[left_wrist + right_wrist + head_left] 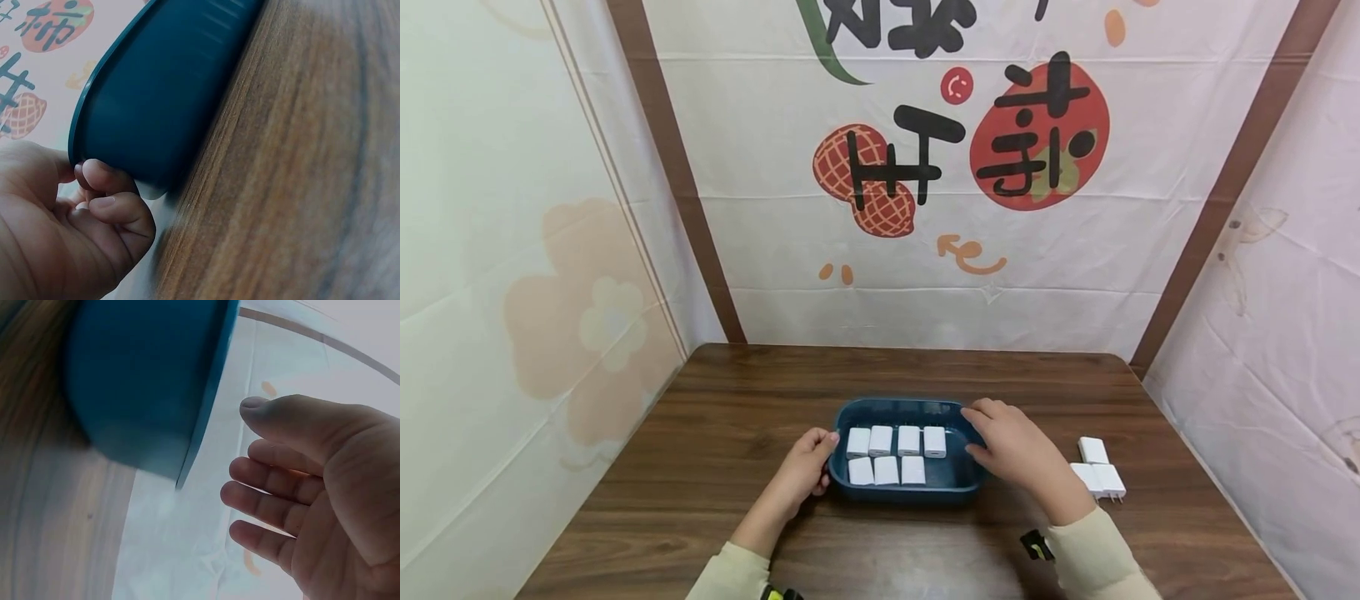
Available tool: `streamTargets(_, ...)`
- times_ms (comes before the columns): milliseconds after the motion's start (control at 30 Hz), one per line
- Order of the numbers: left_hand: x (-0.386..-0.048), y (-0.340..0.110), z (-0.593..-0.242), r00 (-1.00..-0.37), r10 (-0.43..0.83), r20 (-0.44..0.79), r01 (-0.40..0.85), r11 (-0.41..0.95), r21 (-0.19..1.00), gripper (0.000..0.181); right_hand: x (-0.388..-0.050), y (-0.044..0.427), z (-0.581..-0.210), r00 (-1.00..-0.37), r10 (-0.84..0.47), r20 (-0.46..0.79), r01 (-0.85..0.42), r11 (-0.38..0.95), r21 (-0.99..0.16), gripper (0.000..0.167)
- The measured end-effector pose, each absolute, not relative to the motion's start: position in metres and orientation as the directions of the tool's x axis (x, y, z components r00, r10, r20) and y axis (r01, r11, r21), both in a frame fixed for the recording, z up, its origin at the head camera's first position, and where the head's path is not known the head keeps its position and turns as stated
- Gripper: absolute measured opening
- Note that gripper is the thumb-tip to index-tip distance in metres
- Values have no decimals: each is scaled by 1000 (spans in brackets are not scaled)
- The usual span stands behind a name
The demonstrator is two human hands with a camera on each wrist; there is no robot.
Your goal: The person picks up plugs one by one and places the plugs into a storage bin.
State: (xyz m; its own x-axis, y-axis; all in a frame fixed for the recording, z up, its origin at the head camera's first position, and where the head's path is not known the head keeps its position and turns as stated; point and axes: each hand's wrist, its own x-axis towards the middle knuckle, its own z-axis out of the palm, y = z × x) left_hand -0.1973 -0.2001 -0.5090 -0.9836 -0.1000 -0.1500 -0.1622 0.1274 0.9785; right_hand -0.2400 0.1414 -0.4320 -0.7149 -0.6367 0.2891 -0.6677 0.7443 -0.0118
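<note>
Filling seems underway; the left hand (pixel 806 465) clamps the tub (pixel 906 495), lower centre; the right hand (pixel 1011 440), grip apart, likely next needs the lower-right chargers (pixel 1093 451).

A dark blue, round-cornered tray (pixel 907 496) sits upright on the tabletop (pixel 760 396) — seven white plug adapters (pixel 908 440) inside, four in the far row, three in the near. Three matching adapters (pixel 1093 450) lie clustered off to its right.
</note>
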Motion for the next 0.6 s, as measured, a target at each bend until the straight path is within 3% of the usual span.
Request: streamTargets(600, -197, -199, -509, -984, -100, -149, -160, 120, 980, 32, -221, 203, -439, -738, -603, 301, -625, 780, 29, 56)
